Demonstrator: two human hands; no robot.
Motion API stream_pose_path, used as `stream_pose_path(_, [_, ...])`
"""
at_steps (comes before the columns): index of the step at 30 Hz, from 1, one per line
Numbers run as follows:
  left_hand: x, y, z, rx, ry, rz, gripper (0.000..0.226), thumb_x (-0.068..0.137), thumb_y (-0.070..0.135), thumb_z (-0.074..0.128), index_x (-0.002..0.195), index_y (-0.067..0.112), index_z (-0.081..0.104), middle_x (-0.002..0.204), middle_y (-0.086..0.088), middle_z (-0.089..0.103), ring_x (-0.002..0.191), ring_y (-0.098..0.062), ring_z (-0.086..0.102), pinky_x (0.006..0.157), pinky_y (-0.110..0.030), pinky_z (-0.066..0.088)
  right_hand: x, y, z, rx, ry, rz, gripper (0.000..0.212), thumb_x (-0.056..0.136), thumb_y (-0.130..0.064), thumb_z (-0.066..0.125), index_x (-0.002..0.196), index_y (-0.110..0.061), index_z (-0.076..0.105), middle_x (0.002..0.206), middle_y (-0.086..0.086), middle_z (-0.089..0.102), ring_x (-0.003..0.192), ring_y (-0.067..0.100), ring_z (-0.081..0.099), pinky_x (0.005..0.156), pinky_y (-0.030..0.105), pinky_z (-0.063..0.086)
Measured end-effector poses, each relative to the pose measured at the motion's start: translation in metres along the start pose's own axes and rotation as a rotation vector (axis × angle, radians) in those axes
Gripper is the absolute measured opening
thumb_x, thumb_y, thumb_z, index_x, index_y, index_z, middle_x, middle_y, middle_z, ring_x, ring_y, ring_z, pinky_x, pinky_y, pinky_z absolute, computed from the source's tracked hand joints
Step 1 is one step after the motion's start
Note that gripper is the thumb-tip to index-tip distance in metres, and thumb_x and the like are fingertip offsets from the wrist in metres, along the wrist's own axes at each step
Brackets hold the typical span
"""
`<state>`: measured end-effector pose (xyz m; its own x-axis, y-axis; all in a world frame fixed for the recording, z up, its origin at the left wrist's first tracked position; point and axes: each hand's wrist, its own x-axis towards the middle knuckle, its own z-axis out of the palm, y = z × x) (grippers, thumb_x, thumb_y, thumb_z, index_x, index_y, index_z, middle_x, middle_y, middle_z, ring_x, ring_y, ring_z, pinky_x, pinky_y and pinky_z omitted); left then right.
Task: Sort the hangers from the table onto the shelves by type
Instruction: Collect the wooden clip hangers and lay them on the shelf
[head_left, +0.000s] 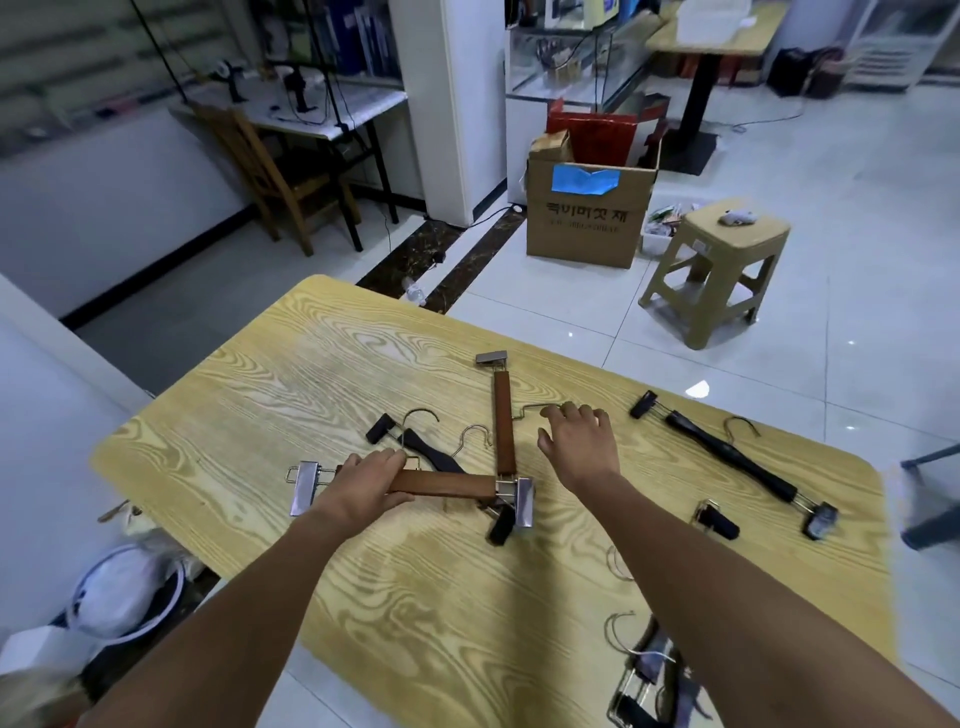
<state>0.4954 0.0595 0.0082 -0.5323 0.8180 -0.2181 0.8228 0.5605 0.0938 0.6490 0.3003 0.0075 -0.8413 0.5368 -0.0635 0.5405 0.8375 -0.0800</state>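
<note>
Your left hand (363, 480) grips the near brown hanger (441, 483); your right hand (582, 441), fingers loose, hovers over the hook of the other brown hanger (503, 426).

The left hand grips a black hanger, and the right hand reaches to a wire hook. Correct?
No. The head view shows the left hand gripping a brown wooden hanger, not black; the right hand does reach to a wire hook.

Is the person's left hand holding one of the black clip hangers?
No, the left hand grips the bar of a brown wooden hanger with silver metal clips.
</note>
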Motion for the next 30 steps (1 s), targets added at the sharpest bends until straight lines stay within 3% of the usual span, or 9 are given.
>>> stream_pose_path(6, [0.015, 0.012, -0.012, -0.229, 0.148, -0.152, 0.041, 0.088, 0.036, 0.062, 0.122, 0.018, 0.049, 0.117, 0.001, 0.058, 0.111, -0.020, 0.054, 0.094, -0.033, 0.030, 0.018, 0.018, -0.011, 0.019, 0.037, 0.007, 0.039, 0.100, -0.032, 0.035, 0.133, -0.016, 0.047, 0.129, 0.008, 0.055, 0.121, 0.028, 0.046, 0.106, 0.040, 0.028])
stream_pose_path(12, [0.043, -0.005, -0.006, -0.205, 0.178, -0.211, 0.043, 0.087, 0.036, 0.062, 0.125, 0.016, 0.054, 0.116, -0.004, 0.057, 0.115, -0.022, 0.051, 0.093, -0.036, 0.029, 0.027, 0.024, -0.003, 0.024, 0.016, 0.061, 0.037, 0.101, -0.032, 0.033, 0.129, -0.014, 0.048, 0.126, 0.008, 0.056, 0.119, 0.029, 0.047, 0.104, 0.040, 0.029])
stream_pose_path(21, [0.102, -0.042, 0.001, -0.210, 0.146, -0.105, 0.044, 0.087, 0.037, 0.063, 0.124, 0.015, 0.054, 0.115, -0.004, 0.057, 0.113, -0.025, 0.052, 0.093, -0.037, 0.028, 0.046, -0.003, 0.023, 0.047, -0.046, 0.181, 0.037, 0.100, -0.032, 0.035, 0.129, -0.014, 0.049, 0.126, 0.009, 0.058, 0.119, 0.029, 0.048, 0.100, 0.039, 0.033])
stream_pose_path(30, [0.144, -0.093, -0.009, -0.216, 0.140, -0.034, 0.044, 0.089, 0.038, 0.060, 0.127, 0.016, 0.053, 0.110, -0.006, 0.057, 0.109, -0.027, 0.052, 0.091, -0.038, 0.030, 0.062, -0.045, 0.059, 0.121, -0.226, 0.300, 0.041, 0.100, -0.037, 0.038, 0.131, -0.011, 0.043, 0.132, 0.011, 0.053, 0.127, 0.030, 0.045, 0.103, 0.041, 0.034])
